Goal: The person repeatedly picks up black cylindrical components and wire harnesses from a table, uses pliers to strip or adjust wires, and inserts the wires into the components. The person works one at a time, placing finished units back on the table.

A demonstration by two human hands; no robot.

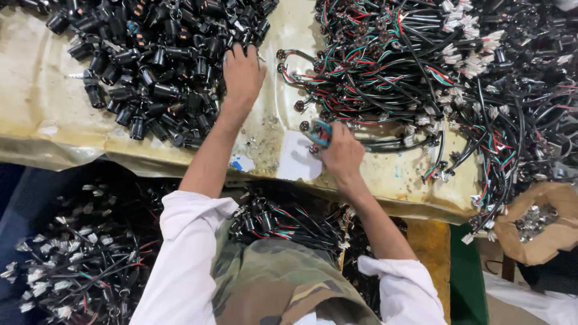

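Observation:
My left hand [242,73] reaches into a heap of black cylindrical parts [153,60] at the back left of the bench, fingers curled among them at the heap's right edge. My right hand [341,153] rests on the bench near its front edge and grips a small blue-handled tool [320,132]. Its tip sits against the end of a wire harness from the large tangle of black, red and green wires [433,78] on the right. A white paper scrap [296,157] lies just left of that hand.
The bench top [42,90] is covered with a stained yellowish sheet. More wired parts lie in my lap [289,219] and in a pile at the lower left [72,259]. A brown paper bag of small metal pieces [539,219] stands at the right.

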